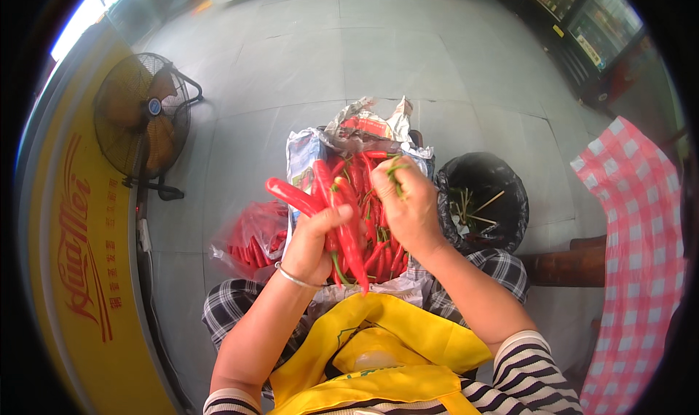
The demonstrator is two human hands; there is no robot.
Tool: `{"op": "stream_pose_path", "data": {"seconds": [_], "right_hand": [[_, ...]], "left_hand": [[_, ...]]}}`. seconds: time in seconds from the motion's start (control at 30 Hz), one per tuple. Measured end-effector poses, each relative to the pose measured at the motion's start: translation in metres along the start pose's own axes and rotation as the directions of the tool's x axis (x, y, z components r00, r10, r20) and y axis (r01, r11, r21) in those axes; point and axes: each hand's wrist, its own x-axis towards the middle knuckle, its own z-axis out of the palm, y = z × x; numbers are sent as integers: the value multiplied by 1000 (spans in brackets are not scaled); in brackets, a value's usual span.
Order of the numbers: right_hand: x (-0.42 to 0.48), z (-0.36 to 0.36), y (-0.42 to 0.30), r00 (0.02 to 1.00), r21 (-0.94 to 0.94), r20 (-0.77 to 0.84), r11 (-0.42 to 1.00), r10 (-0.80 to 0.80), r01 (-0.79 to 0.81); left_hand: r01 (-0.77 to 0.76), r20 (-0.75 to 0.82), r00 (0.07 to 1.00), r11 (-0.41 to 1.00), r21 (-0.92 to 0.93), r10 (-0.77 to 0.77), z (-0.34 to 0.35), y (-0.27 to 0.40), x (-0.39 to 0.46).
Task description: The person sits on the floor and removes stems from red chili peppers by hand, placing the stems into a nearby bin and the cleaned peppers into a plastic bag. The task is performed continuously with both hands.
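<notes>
Several large red chili peppers (347, 235) are gripped in my left hand (314, 240), some with green stems and pointing different ways. My right hand (409, 202) is closed around a few green pepper stems (397, 177), just right of the held peppers. Below both hands stands a newspaper-lined container (306, 153) filled with more red chili peppers (377, 256); my hands hide part of its contents. To its left lies a clear plastic bag (251, 240) with red peppers inside.
A bin with a black liner (483, 169), holding green stems and thin sticks, stands right of the container. A floor fan (144, 114) is beside the yellow counter panel (82, 224) at left. At right are a checkered tablecloth (633, 240), a wooden stool or bench (568, 267) and glass-door coolers (600, 27).
</notes>
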Motion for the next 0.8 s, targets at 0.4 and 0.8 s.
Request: {"op": "stream_pose_path", "data": {"seconds": [0.4,0.8], "right_hand": [[-34,22,-22,827,-296,562,928,-24,228],[-39,15,0,708,-169,688,912,-163,374]], "left_hand": [[-280,-372,882,957,78,288,-18,-11,21],[-112,-269,949,972,208,167,-21,-20,17]]}}
